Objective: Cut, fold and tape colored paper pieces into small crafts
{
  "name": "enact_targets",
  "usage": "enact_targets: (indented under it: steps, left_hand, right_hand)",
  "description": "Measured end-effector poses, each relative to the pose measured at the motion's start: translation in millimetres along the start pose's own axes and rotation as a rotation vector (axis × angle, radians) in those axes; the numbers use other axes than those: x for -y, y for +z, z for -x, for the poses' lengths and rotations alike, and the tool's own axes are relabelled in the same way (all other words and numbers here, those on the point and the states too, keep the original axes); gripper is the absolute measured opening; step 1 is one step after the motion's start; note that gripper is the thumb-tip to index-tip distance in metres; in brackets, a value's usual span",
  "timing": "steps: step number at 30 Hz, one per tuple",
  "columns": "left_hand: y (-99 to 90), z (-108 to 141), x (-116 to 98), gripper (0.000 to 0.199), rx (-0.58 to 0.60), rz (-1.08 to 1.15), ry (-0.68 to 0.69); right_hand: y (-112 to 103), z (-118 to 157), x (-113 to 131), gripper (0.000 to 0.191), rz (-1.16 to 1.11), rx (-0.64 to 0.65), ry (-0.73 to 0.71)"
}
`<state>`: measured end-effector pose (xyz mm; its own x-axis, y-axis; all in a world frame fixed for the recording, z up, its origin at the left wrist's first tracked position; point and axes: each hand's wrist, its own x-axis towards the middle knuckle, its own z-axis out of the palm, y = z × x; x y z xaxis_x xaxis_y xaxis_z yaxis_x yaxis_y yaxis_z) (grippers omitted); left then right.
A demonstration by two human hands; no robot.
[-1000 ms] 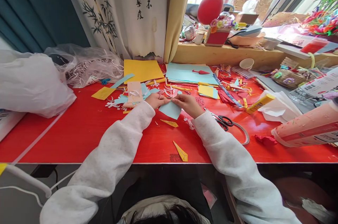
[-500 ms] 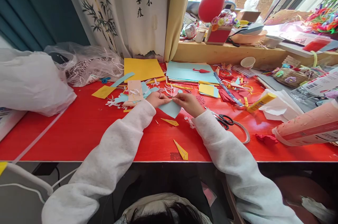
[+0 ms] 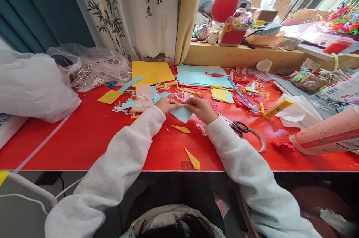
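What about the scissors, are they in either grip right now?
No, the scissors lie on the red table, while the left grip and right grip hold a light blue paper.

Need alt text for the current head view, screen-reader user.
A left hand and a right hand pinch a small piece of light-blue paper over a red tabletop. Two folded yellow paper pieces lie nearer the camera, black-handled scissors to the right. Behind are paper scraps and a stack of light-blue sheets.

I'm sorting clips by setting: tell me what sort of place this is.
Probably a paper-craft workspace: black-handled scissors, stacked blue sheets and folded yellow paper lie on the red table.
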<state>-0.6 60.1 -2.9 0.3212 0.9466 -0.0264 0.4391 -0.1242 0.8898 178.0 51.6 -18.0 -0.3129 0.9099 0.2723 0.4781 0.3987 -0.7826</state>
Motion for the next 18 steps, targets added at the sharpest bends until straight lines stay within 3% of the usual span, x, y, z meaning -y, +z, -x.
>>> enact_targets:
  steps: [7,13,18]
  left_hand:
    - [-1.0,-1,-3,0.022,-0.035,-0.002,0.022]
    - [-2.4,-1,3,0.033,0.042,-0.008,0.037]
    - [-3.7,-4,8,0.037,0.035,-0.029,0.048]
  right_hand:
    - [-2,1,4,0.021,0.061,0.028,-0.009]
    - [-2,2,4,0.015,0.069,0.001,-0.022]
    - [-2,2,7,0.017,0.047,0.032,0.005]
